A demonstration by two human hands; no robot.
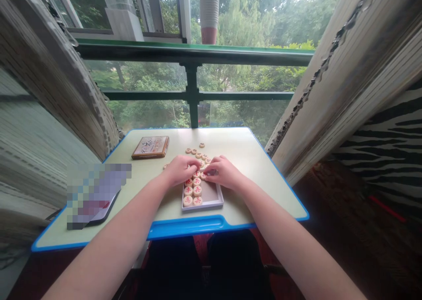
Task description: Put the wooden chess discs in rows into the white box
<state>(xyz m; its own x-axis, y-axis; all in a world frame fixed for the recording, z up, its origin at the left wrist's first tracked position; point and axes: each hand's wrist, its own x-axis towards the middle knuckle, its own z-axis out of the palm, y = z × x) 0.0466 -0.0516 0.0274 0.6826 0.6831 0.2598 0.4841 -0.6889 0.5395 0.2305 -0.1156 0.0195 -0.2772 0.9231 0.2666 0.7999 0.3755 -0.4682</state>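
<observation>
Head view: hands (pixel 180 170) (pixel 224 172) covering xiangqi pieces (pixel 197 190)

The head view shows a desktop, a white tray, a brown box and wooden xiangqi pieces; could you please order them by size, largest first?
1. The desktop looks largest.
2. The white tray and brown box look similar, and the tray sits nearer the camera, so I won't rank them.
3. A wooden xiangqi piece looks smallest.

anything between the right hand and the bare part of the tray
Nothing visible: the right hand sits at the top edge of the shallow tray, and the xiangqi pieces fill only its left side, leaving the right bare.
</observation>
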